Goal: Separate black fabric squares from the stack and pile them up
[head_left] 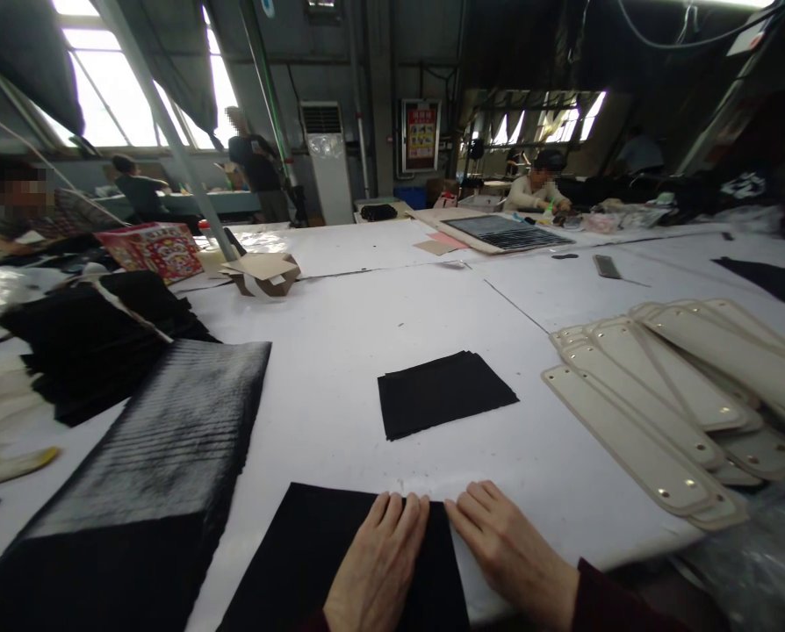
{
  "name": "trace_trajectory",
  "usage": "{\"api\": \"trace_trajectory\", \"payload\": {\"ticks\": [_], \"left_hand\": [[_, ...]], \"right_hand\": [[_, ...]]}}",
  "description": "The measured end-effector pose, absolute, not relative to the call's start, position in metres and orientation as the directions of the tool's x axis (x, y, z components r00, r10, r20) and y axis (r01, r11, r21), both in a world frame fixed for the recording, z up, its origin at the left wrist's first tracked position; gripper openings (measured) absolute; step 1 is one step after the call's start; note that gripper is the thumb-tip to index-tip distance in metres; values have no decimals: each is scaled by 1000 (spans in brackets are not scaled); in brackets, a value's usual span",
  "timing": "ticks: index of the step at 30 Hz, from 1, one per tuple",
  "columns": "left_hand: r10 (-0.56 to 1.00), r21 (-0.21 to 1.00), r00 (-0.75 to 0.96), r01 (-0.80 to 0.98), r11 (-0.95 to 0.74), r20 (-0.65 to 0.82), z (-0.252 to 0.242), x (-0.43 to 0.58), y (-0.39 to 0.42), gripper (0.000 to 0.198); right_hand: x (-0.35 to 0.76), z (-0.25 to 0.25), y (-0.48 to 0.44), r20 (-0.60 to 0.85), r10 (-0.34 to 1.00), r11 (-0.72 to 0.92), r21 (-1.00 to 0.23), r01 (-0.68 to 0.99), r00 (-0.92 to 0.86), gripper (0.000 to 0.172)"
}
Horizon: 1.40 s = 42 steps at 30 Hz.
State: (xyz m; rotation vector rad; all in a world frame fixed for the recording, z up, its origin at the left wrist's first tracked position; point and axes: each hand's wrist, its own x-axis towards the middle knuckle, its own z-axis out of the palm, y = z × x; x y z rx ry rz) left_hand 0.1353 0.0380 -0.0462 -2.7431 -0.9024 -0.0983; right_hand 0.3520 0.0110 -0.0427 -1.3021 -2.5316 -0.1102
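A black fabric piece (310,535) lies on the white table in front of me, its far edge running level with my fingertips. My left hand (383,557) rests on top of it, fingers together and bent over that far edge. At the far right corner, my right hand (498,535) has its fingers pressed together on the cloth's edge; the thumbs are mostly hidden. Just beyond my hands sits a small stack of black fabric pieces (446,395), slightly uneven at its edges. To the left lies a long black sheet (162,439) with whitish streaks over its upper part.
Overlapping beige panels with metal studs (643,421) spread on the right. A tied pile of black cloth (103,342) stands at left, near an open cardboard box (264,272). A phone (607,267) lies farther back. Several people work around the room.
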Motion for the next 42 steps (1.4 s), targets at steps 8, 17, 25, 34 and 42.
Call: {"api": "trace_trajectory", "payload": {"ticks": [8, 17, 25, 34, 42], "left_hand": [[547, -214, 814, 580, -786, 197, -43, 135, 37, 45], [682, -133, 723, 690, -711, 108, -35, 60, 48, 51], [859, -87, 511, 855, -511, -20, -9, -14, 65, 58], [935, 256, 343, 915, -311, -93, 10, 1, 96, 16], [906, 664, 354, 738, -118, -233, -6, -4, 101, 11]], "right_hand": [[303, -42, 2, 393, 833, 488, -188, 852, -390, 60], [297, -62, -6, 373, 823, 439, 59, 896, -428, 61], [297, -61, -14, 457, 827, 388, -39, 921, -329, 60], [294, -34, 8, 386, 909, 280, -287, 916, -157, 24], [306, -46, 10, 152, 987, 143, -638, 756, -58, 28]]}}
